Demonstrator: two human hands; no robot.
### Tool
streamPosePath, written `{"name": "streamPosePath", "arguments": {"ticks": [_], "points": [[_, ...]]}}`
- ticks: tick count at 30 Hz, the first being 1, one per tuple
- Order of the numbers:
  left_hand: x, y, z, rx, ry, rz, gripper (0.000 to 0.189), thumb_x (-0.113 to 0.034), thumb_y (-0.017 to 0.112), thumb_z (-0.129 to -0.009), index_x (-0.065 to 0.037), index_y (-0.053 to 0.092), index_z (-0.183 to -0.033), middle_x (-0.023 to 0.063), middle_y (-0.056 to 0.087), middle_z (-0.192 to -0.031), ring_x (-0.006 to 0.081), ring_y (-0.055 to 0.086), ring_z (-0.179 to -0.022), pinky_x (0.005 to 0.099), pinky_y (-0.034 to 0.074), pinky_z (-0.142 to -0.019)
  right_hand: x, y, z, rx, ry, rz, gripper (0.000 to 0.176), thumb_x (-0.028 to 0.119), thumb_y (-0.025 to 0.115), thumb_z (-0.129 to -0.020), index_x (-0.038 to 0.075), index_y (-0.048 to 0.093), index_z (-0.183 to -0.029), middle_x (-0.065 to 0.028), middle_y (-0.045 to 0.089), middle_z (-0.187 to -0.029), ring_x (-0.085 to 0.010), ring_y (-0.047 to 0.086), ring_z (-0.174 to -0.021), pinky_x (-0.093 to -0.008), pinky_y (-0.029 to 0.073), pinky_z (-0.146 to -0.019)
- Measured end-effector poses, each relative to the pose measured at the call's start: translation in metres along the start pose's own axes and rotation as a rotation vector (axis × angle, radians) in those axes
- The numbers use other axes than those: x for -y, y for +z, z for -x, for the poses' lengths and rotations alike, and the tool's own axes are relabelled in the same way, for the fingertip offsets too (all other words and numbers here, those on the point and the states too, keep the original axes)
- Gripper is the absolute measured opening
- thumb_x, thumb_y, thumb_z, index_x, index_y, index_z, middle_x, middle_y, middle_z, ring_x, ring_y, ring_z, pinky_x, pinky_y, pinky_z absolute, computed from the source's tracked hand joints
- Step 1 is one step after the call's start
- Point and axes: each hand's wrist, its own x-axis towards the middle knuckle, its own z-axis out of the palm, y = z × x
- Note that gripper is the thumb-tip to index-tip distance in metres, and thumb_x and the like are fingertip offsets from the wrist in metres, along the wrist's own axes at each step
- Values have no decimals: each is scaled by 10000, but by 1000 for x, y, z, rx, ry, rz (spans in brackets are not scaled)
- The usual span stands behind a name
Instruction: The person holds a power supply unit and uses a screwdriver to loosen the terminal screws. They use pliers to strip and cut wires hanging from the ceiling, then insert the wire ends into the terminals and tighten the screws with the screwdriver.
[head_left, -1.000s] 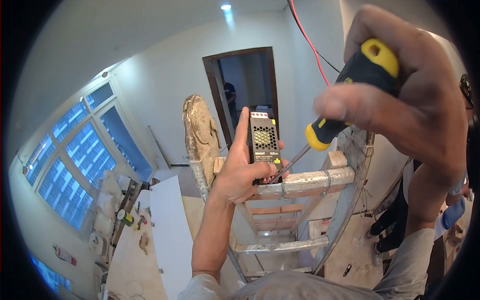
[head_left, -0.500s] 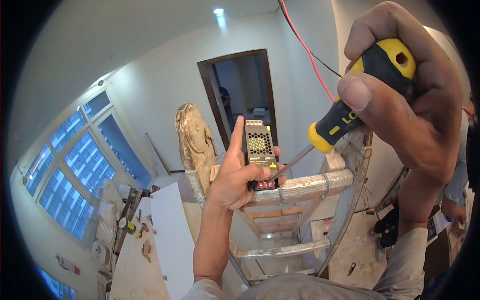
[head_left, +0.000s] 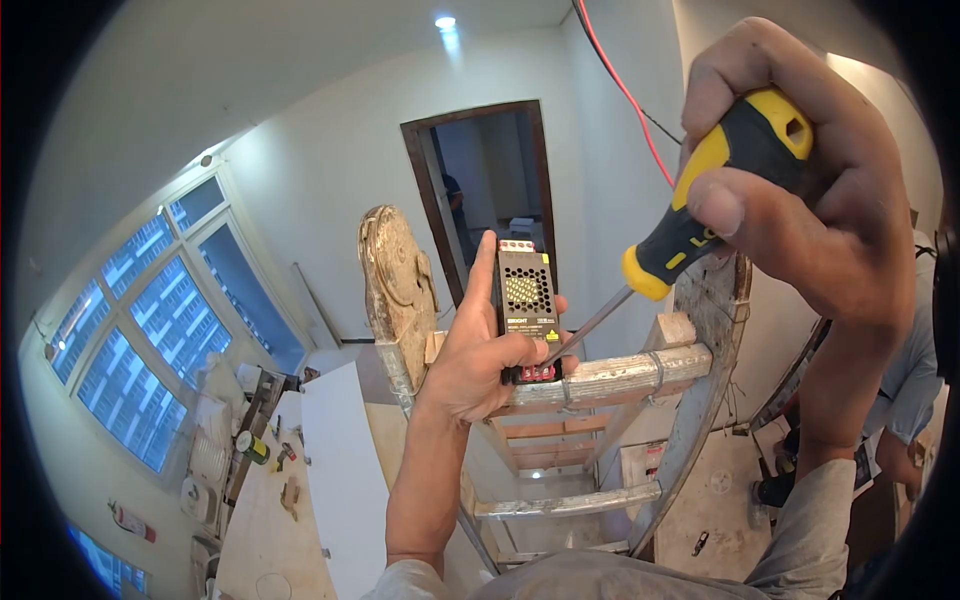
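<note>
My left hand [head_left: 470, 365] is closed around a black power supply [head_left: 528, 290] with a perforated top and a terminal strip at each end. It holds the unit just above the top rung of a ladder [head_left: 630, 378]. My right hand [head_left: 830, 210] grips a yellow-and-black screwdriver [head_left: 690, 225] by its handle. The shaft slants down to the left, its tip at the red-and-white terminals of the near end. Whether the tip sits in a screw is too small to tell. A red wire [head_left: 630, 100] and a black one hang behind the right hand.
Below on the left, a long work board [head_left: 270, 530] carries a can [head_left: 252, 447] and small tools. A fire extinguisher [head_left: 132, 522] is by the left wall. Another person's sleeve [head_left: 915, 375] shows at the right. An open doorway [head_left: 490, 180] lies ahead, with a person partly visible inside.
The screwdriver handle and my right hand have shifted slightly left and rotated a little. The view has moved slightly. The tip stays at the terminals.
</note>
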Motion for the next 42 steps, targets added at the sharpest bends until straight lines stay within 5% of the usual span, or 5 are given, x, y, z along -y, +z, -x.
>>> {"name": "streamPosePath", "arguments": {"ticks": [16, 30, 36, 38, 42], "points": [[-1, -1, -2, -39, -30, 17, 1150, 181, 508, -765, -263, -69, -1655, 255, 545, -1236, 289, 665, -853, 446, 633, -705, 6, -5, -22, 188, -239, 230, 644, 582, 693, -878, -7, 657, -1136, -173, 695, -978, -249, 695, -906, -356, 544, -765], [1, -9, -9, -43, -132, 62, 1005, 169, 517, -767, -203, 115, -1609, 303, 556, -1245, 362, 693, -937, 514, 653, -723, 59, -18, -56, 570, 110, 275, 848, 702, 633, -882, -48, 673, -1278, -248, 739, -1087, -347, 732, -1035, -441, 585, -899], [1, -11, -11, -80, -155, 143, 862, 125, 529, -813, -196, 279, -1572, 327, 565, -1265, 401, 697, -961, 532, 644, -745, -4, -24, -104, 1089, -139, 122, 449, 411, 661, -919, -29, 730, -976, -120, 744, -869, -253, 676, -772, -409, 518, -665], [-3, -9, -12, -110, -181, 162, 1049, 172, 497, -778, -256, 73, -1637, 287, 561, -1234, 376, 686, -922, 512, 648, -697, -15, -4, -67, 477, -566, 176, 365, 362, 694, -889, 7, 741, -957, -116, 737, -854, -236, 677, -769, -355, 513, -681], [-1, -5, -9, -140, -153, 118, 1071, 183, 474, -761, -260, 53, -1641, 284, 559, -1232, 373, 683, -926, 510, 647, -699, 2, -8, -79, 627, -178, 113, 272, 288, 731, -850, 43, 751, -967, -94, 737, -851, -194, 672, -770, -325, 504, -694]]}}
